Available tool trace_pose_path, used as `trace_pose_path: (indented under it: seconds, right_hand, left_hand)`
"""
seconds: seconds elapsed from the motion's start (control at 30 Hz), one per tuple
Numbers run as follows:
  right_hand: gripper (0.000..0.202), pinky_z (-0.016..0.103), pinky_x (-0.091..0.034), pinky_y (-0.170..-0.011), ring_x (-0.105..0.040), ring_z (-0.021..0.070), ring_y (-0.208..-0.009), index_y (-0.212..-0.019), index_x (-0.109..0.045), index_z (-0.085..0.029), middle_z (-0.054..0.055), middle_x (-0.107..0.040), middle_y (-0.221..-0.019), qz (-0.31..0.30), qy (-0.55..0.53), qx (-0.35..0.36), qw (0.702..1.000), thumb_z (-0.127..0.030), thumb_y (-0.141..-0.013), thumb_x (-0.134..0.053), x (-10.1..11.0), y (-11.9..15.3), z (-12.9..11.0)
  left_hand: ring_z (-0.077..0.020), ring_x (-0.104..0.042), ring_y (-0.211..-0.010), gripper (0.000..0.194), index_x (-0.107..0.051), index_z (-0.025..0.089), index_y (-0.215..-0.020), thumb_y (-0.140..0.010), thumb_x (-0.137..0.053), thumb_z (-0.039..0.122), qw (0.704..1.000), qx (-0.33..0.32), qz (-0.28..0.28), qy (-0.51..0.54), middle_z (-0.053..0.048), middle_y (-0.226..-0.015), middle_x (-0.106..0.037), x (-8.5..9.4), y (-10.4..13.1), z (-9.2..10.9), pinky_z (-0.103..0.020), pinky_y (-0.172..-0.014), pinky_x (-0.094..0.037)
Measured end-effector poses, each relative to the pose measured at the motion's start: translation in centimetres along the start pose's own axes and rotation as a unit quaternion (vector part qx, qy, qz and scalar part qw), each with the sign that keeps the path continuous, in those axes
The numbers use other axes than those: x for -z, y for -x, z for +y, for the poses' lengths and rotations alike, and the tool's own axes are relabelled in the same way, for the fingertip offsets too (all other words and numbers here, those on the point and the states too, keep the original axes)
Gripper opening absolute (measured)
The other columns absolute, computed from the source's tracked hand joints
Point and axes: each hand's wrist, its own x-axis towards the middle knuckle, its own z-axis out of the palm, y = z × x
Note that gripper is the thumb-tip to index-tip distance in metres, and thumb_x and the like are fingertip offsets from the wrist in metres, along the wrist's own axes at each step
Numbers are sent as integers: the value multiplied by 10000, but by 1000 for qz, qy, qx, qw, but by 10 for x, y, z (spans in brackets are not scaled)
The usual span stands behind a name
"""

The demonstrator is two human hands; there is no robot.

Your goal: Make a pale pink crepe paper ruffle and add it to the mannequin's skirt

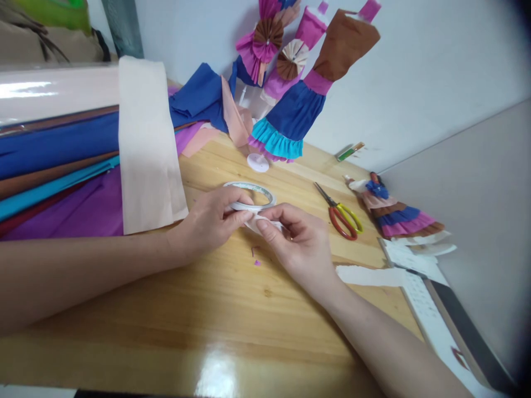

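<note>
A roll of tape (250,188), white with printing around its inside, is gripped at its near edge by my left hand (207,221), thumb below and fingers over the rim. Just under the roll, my right hand (298,240) pinches a small white strip (255,222) between thumb and fingers. The strip's left end meets my left thumb. Whether it is paper or tape coming off the roll I cannot tell. Small purple scraps (257,263) lie on the wooden table (186,326) below my hands.
Scissors (342,215) with red and yellow handles lie right of my hands. Colored paper rolls (53,138) and a cream paper piece (147,143) fill the left. Paper dresses on stands (302,110) and a doll in a layered skirt (398,210) are behind. A white device (427,315) sits at right.
</note>
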Motion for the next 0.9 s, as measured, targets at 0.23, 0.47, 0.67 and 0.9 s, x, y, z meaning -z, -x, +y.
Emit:
trace_pose_path:
  seconds: [0.23, 0.47, 0.67, 0.9]
  right_hand:
    - [164, 207, -383, -439, -513, 98, -455, -690, -606, -186, -19, -609, -526, 27, 40, 27, 998, -266, -831, -631, -1, 3, -2]
    - [184, 193, -340, -395, -447, 73, -383, -660, -570, -195, -52, -559, -462, 73, 105, 96, 987, -214, -824, -650, -4, 5, 0]
    - [214, 186, -349, -391, -453, 67, -376, -645, -559, -192, -48, -572, -464, 78, 125, 123, 981, -205, -830, -665, -5, 6, 1]
    - [206, 184, -359, -409, -449, 61, -387, -635, -561, -182, -56, -546, -462, 83, 139, 167, 973, -168, -814, -661, -5, 6, 2]
  left_hand:
    - [-156, -619, -718, 60, -609, 202, -816, -819, -550, 214, 999, -38, 1, -15, 3, -780, -669, 0, 1, -2, -286, -656, -465]
    - [-154, -615, -727, 58, -613, 199, -827, -816, -556, 193, 998, -61, -5, -34, 2, -779, -662, 0, 1, -6, -288, -677, -462]
    - [-152, -612, -718, 58, -604, 201, -810, -808, -546, 197, 998, -51, -6, -28, 7, -774, -665, 0, 1, -3, -286, -665, -460]
    - [-146, -608, -684, 81, -609, 186, -804, -816, -532, 208, 998, -56, -4, -33, 3, -739, -660, 0, 2, -1, -276, -635, -467]
